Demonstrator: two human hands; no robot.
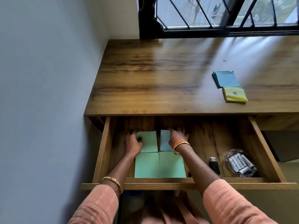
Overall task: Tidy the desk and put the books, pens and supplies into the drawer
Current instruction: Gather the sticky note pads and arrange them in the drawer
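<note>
**Head view: both hands deep in the open desk drawer**

The head camera looks down on a dark-grained wooden desk (161, 75) pushed into a corner, with a pale grey wall (45, 78) on its left and a black-framed window (226, 29) with diagonal bars along its far edge. Daylight streaks across the desktop. On the right part of the desktop lie a blue pad of notes (226, 79) and, touching its near edge, a yellow pad of notes (235, 94).

The drawer (161, 181) under the desktop is pulled out toward the person. Inside it, four paper pads sit in a square: two green pads at the front (159, 165), side by side, a green pad behind them on the left (148, 142), and a light blue pad behind on the right (165, 140). The left hand (133, 143) rests on the left edge of the rear green pad, its fingers curled at that edge; whether they grip it cannot be told. The right hand (177, 136) lies at the right edge of the light blue pad, fingers spread forward and fairly straight, the thumb against the pad.

Further right in the drawer are a small black cylindrical item (214, 164) and a clear plastic bag of batteries (240, 164). Bangles circle both wrists, and the sleeves are salmon pink.
</note>
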